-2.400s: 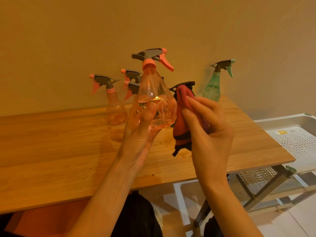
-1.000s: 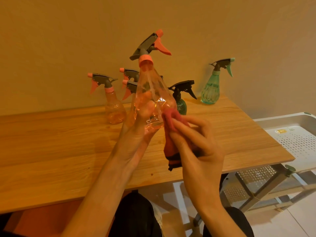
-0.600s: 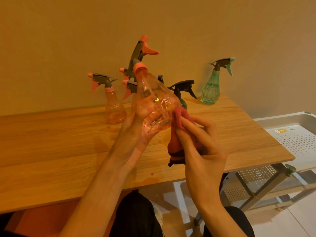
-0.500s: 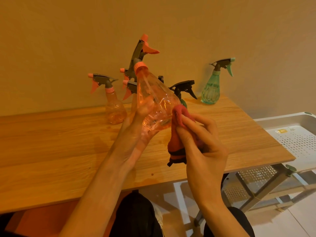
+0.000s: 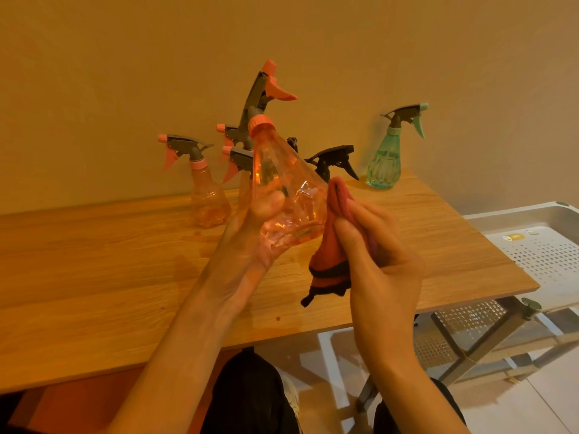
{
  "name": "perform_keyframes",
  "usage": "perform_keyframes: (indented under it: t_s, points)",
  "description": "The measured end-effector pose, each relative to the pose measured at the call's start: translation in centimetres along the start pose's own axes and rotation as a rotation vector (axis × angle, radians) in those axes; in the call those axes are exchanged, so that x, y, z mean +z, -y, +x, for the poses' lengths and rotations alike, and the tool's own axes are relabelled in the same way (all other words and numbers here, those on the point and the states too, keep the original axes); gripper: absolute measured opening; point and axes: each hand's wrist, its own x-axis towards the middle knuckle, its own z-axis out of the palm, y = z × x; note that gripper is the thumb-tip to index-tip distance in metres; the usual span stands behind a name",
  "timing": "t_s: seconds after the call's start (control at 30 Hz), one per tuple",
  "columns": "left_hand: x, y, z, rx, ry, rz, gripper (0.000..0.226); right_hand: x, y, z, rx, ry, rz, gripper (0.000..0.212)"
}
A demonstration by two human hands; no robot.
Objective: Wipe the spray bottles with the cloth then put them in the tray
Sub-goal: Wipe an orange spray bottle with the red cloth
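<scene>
Gripping one pink bottle (image 5: 283,195), left hand (image 5: 250,233) meets right hand's (image 5: 376,255) pinched cloth (image 5: 329,245); five bottles stand.

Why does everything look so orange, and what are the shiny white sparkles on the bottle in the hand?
Head view: warm, yellowish room light tints the wall and table. Head view: the sparkles are glare, light bouncing off the facets of the clear orange spray bottle that the left hand holds. Head view: soft shadows lie on the table under the arms. The right hand holds the red cloth.
</scene>
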Motion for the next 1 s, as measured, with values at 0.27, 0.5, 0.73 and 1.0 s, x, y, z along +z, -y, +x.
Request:
perform_keyframes:
  t_s: [0.27, 0.5, 0.73, 1.0]
  points:
    - [0.6, -0.9, 0.3, -0.052, 0.008, -0.155, 0.110, -0.5, -0.5, 0.5, 0.120, -0.026, 0.002, 0.027]
    - [2.3, -1.8, 0.6, -0.121, 0.013, -0.237, 0.039, -0.3, 0.0, -0.1, -0.084, -0.126, 0.031, 0.032]
    - [2.9, -2.0, 0.4, -0.110, -0.001, -0.211, 0.055, 0.7, -0.3, 0.3, -0.328, -0.119, -0.161, 0.034]
    - [2.5, -1.7, 0.5, -0.108, -0.032, -0.218, 0.063, 1.8, -0.9, 1.1, -0.491, -0.065, -0.322, 0.028]
